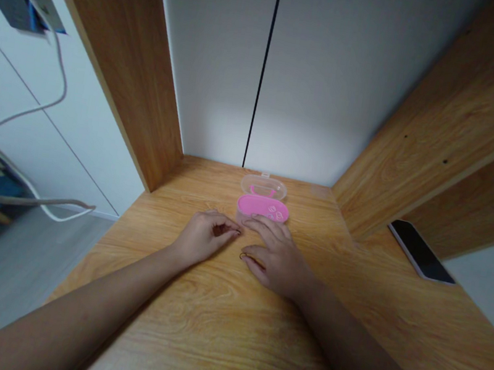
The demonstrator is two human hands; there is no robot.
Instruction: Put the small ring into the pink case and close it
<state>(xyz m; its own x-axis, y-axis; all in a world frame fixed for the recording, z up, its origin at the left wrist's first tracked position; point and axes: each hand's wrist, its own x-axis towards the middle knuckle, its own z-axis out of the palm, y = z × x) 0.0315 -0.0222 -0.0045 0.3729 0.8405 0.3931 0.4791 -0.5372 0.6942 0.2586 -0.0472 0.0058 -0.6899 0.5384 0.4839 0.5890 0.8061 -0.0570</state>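
Both of my hands rest on the wooden desk [216,318], close together near its middle. My left hand [203,237] has its fingers curled, with the fingertips pinched together; I cannot tell whether something small is in them. My right hand [274,252] lies palm down with fingers spread, its fingertips touching the front of a small pink case [263,207]. The case stands open, its clear lid [263,186] tipped back toward the wall.
Wooden side panels [122,53] [444,122] wall in the desk on left and right, with a white back wall [320,78]. A dark phone [421,251] lies on the desk at the right. A white cable [28,113] hangs at the left, beside the desk.
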